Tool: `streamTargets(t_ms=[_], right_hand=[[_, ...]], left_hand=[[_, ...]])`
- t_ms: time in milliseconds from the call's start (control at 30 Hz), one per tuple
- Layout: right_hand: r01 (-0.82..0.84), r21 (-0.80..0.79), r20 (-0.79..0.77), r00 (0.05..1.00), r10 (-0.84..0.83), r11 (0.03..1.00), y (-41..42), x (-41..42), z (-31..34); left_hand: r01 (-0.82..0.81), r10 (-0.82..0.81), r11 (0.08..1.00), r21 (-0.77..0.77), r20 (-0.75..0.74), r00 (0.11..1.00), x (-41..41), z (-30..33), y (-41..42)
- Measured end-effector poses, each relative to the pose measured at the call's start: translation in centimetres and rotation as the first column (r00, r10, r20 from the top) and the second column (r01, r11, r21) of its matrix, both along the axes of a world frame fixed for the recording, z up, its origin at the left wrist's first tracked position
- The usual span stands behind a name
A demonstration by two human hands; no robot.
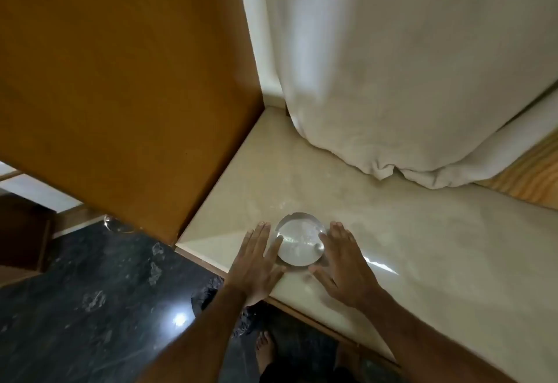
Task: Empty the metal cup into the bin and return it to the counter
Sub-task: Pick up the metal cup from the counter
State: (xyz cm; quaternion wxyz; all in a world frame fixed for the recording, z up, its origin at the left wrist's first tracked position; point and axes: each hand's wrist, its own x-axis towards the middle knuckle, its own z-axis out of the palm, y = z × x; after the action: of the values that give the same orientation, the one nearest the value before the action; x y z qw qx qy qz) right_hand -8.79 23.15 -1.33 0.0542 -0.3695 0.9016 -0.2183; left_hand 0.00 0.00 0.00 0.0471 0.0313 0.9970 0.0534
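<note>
**Hands framing the cup at the counter's near edge**

Your left hand [256, 264] lay flat on the pale polished stone counter [422, 246], close to its near left corner, fingers extended and slightly spread, the index finger touching the left wall of the round, shallow, shiny metal cup [300, 239]. The cup stood upright near the counter's front edge, between both hands. Your right hand [344, 264] rested palm-down just right of it, fingers straight and close together, thumb angled toward the cup's base. Neither hand gripped anything. This looked like either the first pick-up or the final set-down; I cannot tell which, and no bin showed.
</note>
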Motion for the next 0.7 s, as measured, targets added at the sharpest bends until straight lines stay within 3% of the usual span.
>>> streamTargets(t_ms=[100, 200, 333, 433, 567, 700], right_hand=[[-0.082, 0.019, 0.034, 0.996, 0.082, 0.996, 0.2, -0.7, -0.2], [-0.046, 0.022, 0.133, 0.990, 0.043, 0.999, -1.1, -0.9, 1.0], [-0.058, -0.069, 0.102, 0.993, 0.065, 0.996, -3.2, 0.7, 3.0], [-0.116, -0.192, 0.064, 0.989, 0.131, 0.975, -6.0, 3.9, 4.3], [-0.220, -0.153, 0.138, 0.961, 0.242, 0.963, -10.9, 9.5, 3.1], [-0.226, -0.107, 0.353, 0.902, 0.250, 0.968, -16.0, 16.4, -3.1]], left_hand=[[0.002, -0.001, 0.999, 0.046, -0.026, 1.000, 0.1, -0.1, -0.3], [-0.008, 0.022, 0.990, 0.142, -0.092, 0.996, 0.0, 0.8, -0.3], [-0.020, 0.087, 0.962, 0.271, -0.236, 0.968, 1.4, 1.7, -1.9], [-0.084, 0.204, 0.933, 0.349, -0.322, 0.925, 5.8, 1.5, -4.6], [-0.166, 0.303, 0.904, 0.395, -0.316, 0.899, 14.1, -0.6, -8.5], [-0.199, 0.289, 0.926, 0.322, -0.264, 0.920, 22.1, -6.5, -13.5]])
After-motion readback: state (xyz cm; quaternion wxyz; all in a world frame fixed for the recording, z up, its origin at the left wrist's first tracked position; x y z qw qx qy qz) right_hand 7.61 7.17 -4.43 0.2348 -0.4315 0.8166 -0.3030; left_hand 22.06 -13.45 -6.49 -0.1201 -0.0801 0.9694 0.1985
